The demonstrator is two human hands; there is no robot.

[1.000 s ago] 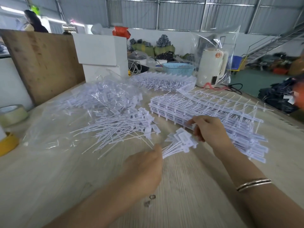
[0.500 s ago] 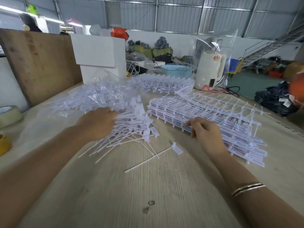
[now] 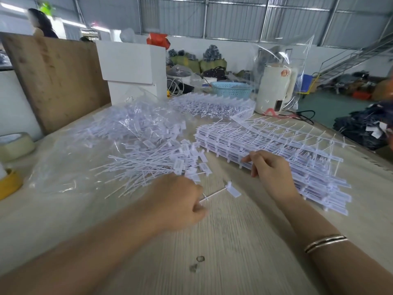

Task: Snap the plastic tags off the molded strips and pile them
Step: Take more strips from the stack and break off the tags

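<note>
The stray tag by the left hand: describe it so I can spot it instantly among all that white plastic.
Start at the stack of molded strips on the right of the wooden table, then look left of it to the bare patch of wood. One single tag lies there alone, its thin stem pinched by the left hand. Unlike the loose pile of tags behind it, it touches no other tag.

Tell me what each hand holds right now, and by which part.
The left hand pinches a single loose tag by the thin tail end. The right hand grips the near edge of the stacked molded strips.
</note>
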